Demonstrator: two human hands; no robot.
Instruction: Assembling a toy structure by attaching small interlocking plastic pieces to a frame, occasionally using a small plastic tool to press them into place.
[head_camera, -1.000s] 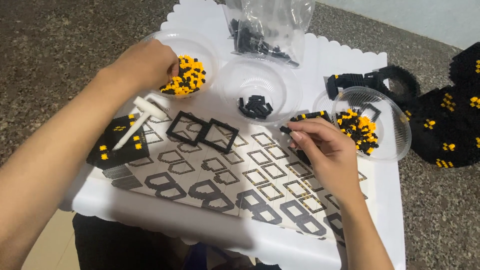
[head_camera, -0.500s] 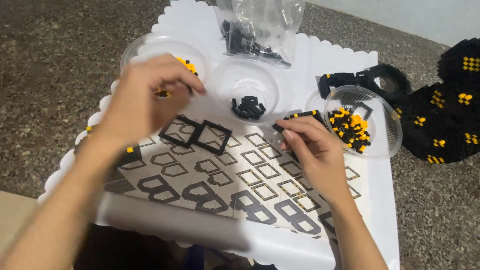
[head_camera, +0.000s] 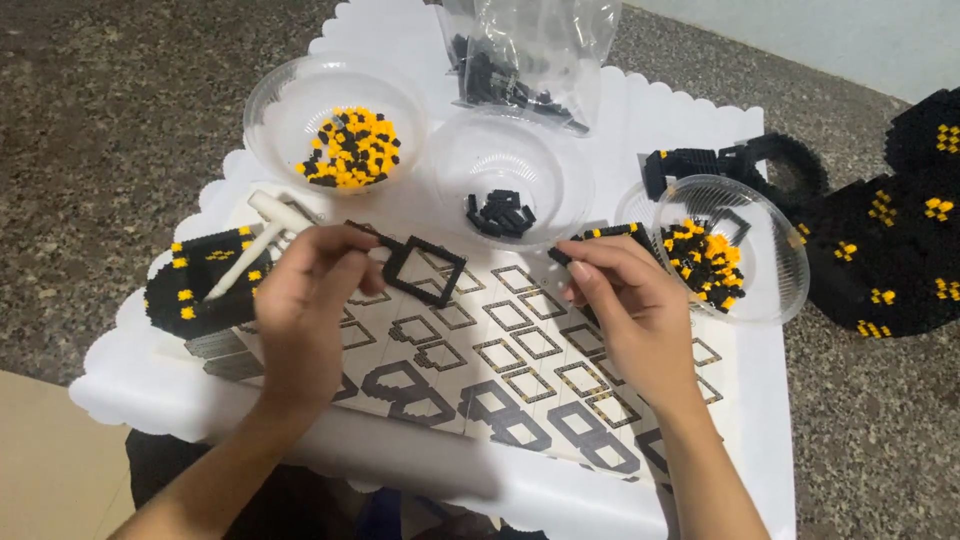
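Black square frames (head_camera: 410, 262), joined as a pair, sit near the middle of the white scalloped bench (head_camera: 150, 380), on the printed pattern sheet (head_camera: 520, 380). Left hand (head_camera: 310, 300) pinches their left end, grip closed on them. Right hand (head_camera: 625, 305) pinches a black-and-yellow strip (head_camera: 610, 233), grip closed. Toward the far edge: bowl of yellow and black bits (head_camera: 335, 125), bowl of black bits (head_camera: 510, 180), clear bags (head_camera: 530, 50). Right edge: another mixed bowl (head_camera: 730, 250). Left edge: black block piece (head_camera: 195, 285) with a white tool (head_camera: 255, 240) lying across it.
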